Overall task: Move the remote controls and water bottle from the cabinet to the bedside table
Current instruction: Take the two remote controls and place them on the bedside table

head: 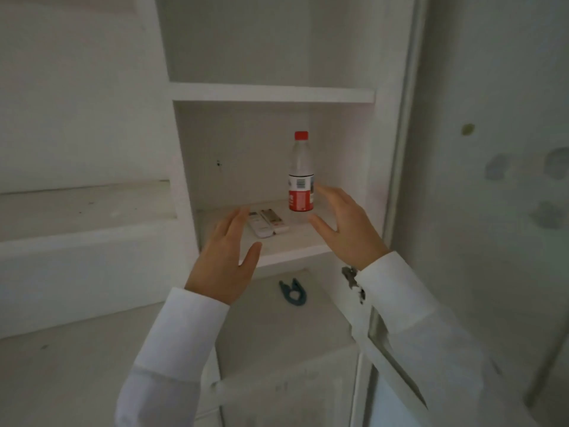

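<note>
A clear water bottle with a red cap and a red-and-white label stands upright on the cabinet shelf. Two white remote controls lie side by side on the same shelf, left of the bottle. My right hand is open, fingers spread, just right of the bottle's lower part and close to it without gripping. My left hand is open too, held in front of the remotes with its fingertips beside their left edge. Both arms wear white sleeves.
The white cabinet has an upper shelf above and a lower compartment holding a dark blue clip-like object. A white ledge runs to the left. A sliding door frame borders the right side.
</note>
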Tool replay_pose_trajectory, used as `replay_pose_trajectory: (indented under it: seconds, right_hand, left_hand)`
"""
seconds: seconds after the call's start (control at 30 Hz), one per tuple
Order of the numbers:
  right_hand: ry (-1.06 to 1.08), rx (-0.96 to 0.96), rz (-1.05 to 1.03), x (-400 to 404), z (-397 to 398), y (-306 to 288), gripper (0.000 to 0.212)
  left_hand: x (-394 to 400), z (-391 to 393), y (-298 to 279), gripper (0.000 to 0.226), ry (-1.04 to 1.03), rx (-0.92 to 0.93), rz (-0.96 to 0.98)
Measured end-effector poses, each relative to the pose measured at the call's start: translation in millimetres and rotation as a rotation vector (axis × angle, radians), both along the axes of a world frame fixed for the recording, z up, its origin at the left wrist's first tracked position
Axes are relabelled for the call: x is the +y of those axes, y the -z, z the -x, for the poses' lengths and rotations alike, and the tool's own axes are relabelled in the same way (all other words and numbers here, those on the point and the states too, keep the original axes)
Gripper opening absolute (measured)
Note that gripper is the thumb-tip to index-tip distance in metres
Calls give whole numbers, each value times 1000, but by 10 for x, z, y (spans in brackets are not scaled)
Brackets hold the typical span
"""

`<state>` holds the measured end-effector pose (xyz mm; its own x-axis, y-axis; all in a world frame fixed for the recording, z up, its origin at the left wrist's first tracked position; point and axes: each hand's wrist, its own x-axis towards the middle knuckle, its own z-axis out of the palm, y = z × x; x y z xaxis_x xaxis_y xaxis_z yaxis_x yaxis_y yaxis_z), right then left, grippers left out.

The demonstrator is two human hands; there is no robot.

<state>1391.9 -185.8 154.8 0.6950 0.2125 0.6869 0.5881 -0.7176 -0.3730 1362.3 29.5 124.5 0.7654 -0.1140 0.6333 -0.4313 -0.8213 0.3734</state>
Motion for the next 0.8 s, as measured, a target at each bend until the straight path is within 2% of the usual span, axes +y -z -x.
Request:
replay_pose_trajectory:
  seconds: [0.3,0.4,0.57,0.8]
  right_hand:
    - [-28,155,26,280,-890,209,48]
    - [10,240,82,360,-1149,225,47]
    - [90,328,232,499,-1415,247,44]
    - [219,406,350,605,-1643,310,39]
  left_hand:
    - [109,-621,46,58,-110,84,8]
    - [71,-916,18,53,-206,211,18]
    - [-38,-1365,-7,50,-397,414,-135]
    - [-195,-1730,88,51,-460,472,-130]
